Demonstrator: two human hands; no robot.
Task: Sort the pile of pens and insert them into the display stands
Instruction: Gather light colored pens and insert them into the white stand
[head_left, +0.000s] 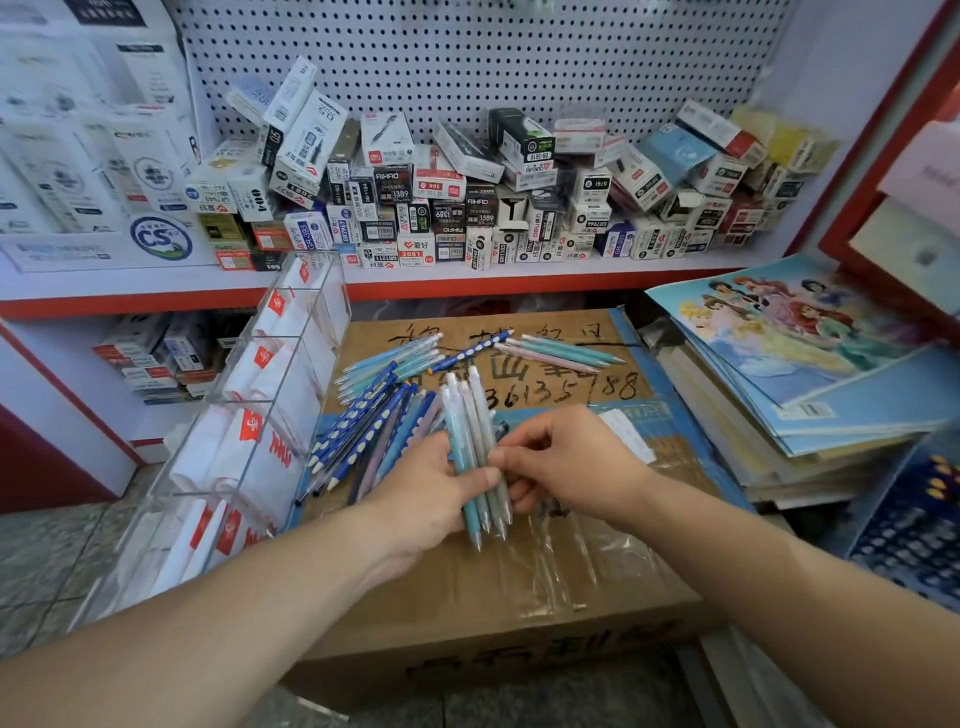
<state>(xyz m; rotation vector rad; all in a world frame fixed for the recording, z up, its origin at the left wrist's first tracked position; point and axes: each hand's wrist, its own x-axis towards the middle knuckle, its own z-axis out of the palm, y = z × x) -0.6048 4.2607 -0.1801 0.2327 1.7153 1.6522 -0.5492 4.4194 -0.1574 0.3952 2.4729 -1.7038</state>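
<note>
Shop corner with a taped cardboard box (519, 587) as the work surface, handwriting across its top.

Item under task: a bundle of pale pens (475, 452), teal, white and grey, held above the centre of the box. Tips point to 6 o'clock, clicker ends to 12.

Left hand (431, 493): palm under the bundle, thumb laid across the barrels, gripping them. Forearm enters from 8 o'clock.

Right hand (566, 462): fingers curled, thumb and forefinger pinching the bundle at its right edge. Forearm enters from 4 o'clock.

From the bundle outward: dark blue dotted pens (358, 421) lie fanned on the box at 10 o'clock, teal pens (395, 364) just beyond them. Pastel pens (556, 353) lie at 1 o'clock, apart from the rest. A clear display stand (260, 395) with stepped compartments sits at 9 o'clock, against the box edge. Stacked books (789, 332) with a cartoon cover are at 2 o'clock. At 12 o'clock a shelf (467, 275) carries heaped pen boxes (441, 197) before a white pegboard (467, 62).
</note>
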